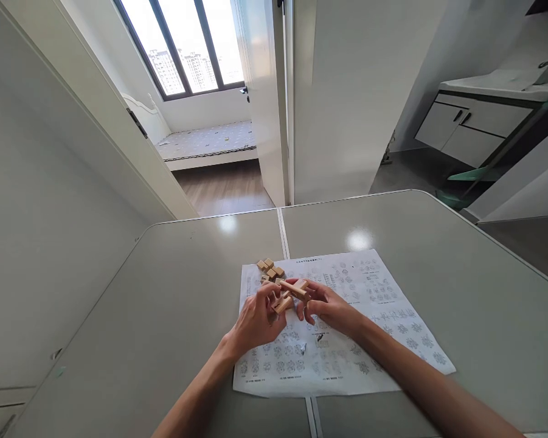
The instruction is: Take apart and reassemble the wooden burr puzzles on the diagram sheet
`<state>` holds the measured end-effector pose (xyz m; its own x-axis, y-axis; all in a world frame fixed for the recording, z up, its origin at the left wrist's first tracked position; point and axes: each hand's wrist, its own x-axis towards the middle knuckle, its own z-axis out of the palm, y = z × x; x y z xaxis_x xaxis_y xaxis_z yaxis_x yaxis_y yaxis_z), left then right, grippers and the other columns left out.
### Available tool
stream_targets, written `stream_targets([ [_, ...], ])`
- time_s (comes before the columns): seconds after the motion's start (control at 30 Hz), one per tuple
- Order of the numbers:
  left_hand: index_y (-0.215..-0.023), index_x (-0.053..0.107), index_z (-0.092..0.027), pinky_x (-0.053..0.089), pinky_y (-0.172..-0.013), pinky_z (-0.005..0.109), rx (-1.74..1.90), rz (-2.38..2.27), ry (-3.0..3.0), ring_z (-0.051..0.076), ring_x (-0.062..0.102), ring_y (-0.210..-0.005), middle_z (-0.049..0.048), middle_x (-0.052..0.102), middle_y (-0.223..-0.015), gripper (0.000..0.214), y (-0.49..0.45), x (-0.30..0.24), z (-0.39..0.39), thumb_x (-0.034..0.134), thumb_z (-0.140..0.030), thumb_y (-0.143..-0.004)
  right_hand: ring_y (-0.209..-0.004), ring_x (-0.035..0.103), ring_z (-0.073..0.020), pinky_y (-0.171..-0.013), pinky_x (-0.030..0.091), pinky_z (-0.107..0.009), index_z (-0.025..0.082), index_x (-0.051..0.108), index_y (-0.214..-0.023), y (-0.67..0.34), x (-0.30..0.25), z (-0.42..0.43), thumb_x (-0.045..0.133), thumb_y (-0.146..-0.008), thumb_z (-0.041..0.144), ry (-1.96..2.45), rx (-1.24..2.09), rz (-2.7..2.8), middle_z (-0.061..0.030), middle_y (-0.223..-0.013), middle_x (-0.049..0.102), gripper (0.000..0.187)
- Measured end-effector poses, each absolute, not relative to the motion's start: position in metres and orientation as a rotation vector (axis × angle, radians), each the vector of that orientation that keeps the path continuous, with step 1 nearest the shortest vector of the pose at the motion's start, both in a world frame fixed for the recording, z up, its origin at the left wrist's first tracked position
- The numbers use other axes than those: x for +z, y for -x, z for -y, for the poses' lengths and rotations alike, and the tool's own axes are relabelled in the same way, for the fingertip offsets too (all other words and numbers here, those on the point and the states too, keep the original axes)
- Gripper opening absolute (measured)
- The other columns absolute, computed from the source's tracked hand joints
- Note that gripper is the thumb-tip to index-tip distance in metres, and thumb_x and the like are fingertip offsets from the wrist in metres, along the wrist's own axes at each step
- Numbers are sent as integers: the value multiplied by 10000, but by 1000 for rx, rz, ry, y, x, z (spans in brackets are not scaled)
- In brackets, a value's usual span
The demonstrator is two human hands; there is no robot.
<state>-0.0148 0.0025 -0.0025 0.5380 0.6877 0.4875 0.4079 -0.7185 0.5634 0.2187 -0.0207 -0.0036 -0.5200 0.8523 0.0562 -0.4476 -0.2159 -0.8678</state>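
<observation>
Both hands meet over a printed instruction sheet (369, 316) on a grey table (164, 316). My left hand (255, 319) and my right hand (328, 307) are closed on a partly joined cluster of light wooden puzzle bars (289, 295), fingers pinching it from either side just above the paper. A few loose notched wooden pieces (270, 269) lie at the sheet's far left corner, a short way beyond my left fingers.
The table is two halves with a seam (283, 234) down the middle. Beyond its far edge stand a white wall and an open door (267, 121) to a room with a window. A cabinet with a countertop (474, 121) is at the far right.
</observation>
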Motion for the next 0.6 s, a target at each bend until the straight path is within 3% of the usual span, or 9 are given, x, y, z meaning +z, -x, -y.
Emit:
stream_targets([
  [0.1, -1177, 432, -235, 455, -622, 245, 1077, -913, -2181, 134, 564, -717, 25, 581, -973, 389, 16, 1, -4, 632, -169, -850, -776, 625, -139, -614, 490, -254, 241, 632, -1414, -220, -3, 20, 779, -863, 336, 498, 1871, 1042, -139, -1397, 609, 578],
  [0.2, -984, 523, -205, 406, -567, 216, 968, -967, -1949, 110, 503, -626, -5, 566, -812, 81, 16, 7, -4, 556, -278, -974, -767, 622, -129, -617, 497, -258, 262, 614, -1434, -221, -3, 20, 795, -832, 301, 484, 1862, 1045, -143, -1495, 551, 630],
  [0.33, -643, 493, -181, 348, -470, 224, 735, -908, -1721, 90, 424, -443, -8, 505, -522, 602, 15, 11, -1, 365, -593, -1062, -761, 627, -123, -619, 501, -252, 296, 557, -1488, -221, -4, 21, 827, -787, 235, 435, 1875, 1086, -127, -1422, 599, 754],
  [0.47, -793, 647, -143, 290, -353, 223, 630, -808, -1395, 92, 409, -341, 12, 539, -497, 800, 13, 10, 2, 250, -809, -989, -755, 619, -125, -668, 521, -253, 272, 510, -1520, -219, -3, 25, 889, -746, 208, 399, 1972, 1136, -50, -1075, 694, 864],
  [0.6, -949, 677, -122, 277, -315, 192, 577, -733, -1341, 78, 422, -314, 1, 582, -521, 732, 13, 13, 2, 436, -813, -949, -786, 619, -123, -731, 546, -256, 283, 488, -1537, -218, 1, 26, 921, -748, 204, 428, 1970, 1242, 1, -972, 652, 904],
])
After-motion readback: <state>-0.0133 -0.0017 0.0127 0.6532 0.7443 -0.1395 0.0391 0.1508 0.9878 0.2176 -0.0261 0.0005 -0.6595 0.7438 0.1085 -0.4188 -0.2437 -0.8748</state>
